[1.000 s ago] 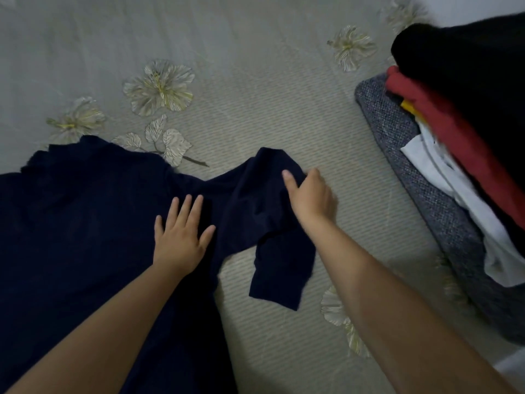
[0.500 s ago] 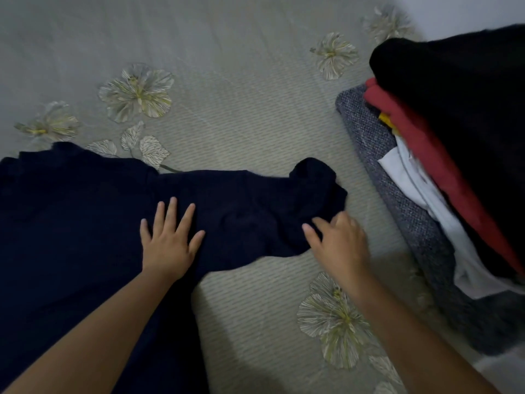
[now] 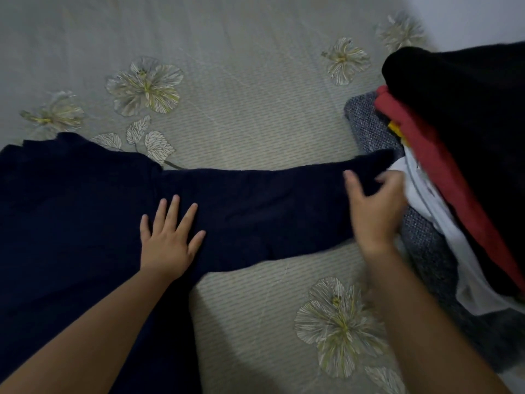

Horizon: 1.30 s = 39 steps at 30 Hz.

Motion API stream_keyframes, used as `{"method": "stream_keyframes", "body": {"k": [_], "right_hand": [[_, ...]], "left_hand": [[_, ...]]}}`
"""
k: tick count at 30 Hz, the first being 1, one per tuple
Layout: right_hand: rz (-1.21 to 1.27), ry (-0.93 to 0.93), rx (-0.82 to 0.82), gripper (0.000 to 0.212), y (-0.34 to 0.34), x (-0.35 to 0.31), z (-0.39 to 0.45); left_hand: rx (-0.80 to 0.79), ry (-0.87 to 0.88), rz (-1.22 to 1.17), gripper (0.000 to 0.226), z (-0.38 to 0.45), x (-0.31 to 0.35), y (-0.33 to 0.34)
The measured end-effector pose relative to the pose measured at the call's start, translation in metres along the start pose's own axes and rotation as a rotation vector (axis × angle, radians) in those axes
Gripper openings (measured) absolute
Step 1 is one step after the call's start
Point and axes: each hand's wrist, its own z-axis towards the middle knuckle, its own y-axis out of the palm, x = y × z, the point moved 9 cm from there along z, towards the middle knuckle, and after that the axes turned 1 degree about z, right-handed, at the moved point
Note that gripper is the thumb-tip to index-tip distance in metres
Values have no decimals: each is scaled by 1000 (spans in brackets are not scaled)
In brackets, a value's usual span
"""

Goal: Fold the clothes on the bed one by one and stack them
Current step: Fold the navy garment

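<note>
While left hand [image 3: 167, 240] presses flat, fingers spread, on dark navy knit garment [image 3: 71, 211], blurred right hand [image 3: 375, 206] sits at sleeve's right end; grip unclear.

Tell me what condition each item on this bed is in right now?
navy garment: spread flat, unfolded
sleeve: stretched out straight toward the pile
left hand: flat on the garment, fingers spread
right hand: blurred at the sleeve's end, grip unclear
pile of clothes: stacked, folded
</note>
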Motion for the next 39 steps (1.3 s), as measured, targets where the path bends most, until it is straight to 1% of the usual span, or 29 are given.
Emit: {"method": "stream_keyframes", "body": {"k": [1, 2, 3, 4, 5, 7, 9, 12, 15, 17, 19, 24, 27, 31, 34, 36, 39], "right_hand": [[-19, 1, 83, 58, -20, 0, 1], [-98, 16, 82, 62, -27, 4, 0], [-221, 50, 3, 66, -24, 11, -3], [-336, 86, -113, 72, -13, 20, -10], [-392, 112, -220, 76, 0, 30, -18], [-370, 156, -339, 81, 26, 44, -30], [-355, 192, -373, 78, 44, 52, -32], [-251, 228, -379, 62, 54, 45, -31], [-17, 194, -282, 46, 42, 2, -42], [159, 160, -254, 43, 40, -41, -60], [259, 65, -295, 43, 52, -95, -87], [327, -199, -507, 49, 106, -228, -187], [324, -287, -578, 49, 139, -285, -250], [270, -334, -542, 45, 174, -335, -322], [196, -359, -437, 44, 193, -356, -362], [157, -381, -379, 45, 203, -372, -384], [66, -465, -346, 49, 219, -401, -419]], "left_hand": [[-5, -2, 7, 90, 0, 0, 0], [-13, -2, 18, 90, -1, 0, 0], [-20, -3, 25, 90, -1, 0, 0], [-22, -5, 26, 91, -1, 0, 0], [-21, -7, 25, 92, -1, 0, 0], [-22, -9, 34, 93, 0, 0, 0], [-36, -4, 30, 94, 1, -1, 0], [-26, 38, -63, 92, -3, -6, -6], [68, 49, -144, 87, -18, -29, -23], [123, -1, -171, 86, -32, -60, -32], [159, -71, -197, 85, -50, -99, -38], [214, -259, -251, 86, -120, -225, -43], [232, -360, -256, 86, -162, -307, -42], [302, -520, -271, 85, -217, -413, -35], [315, -664, -339, 79, -255, -477, -16], [311, -735, -410, 72, -270, -501, -4], [330, -741, -518, 67, -275, -511, -2]]}}
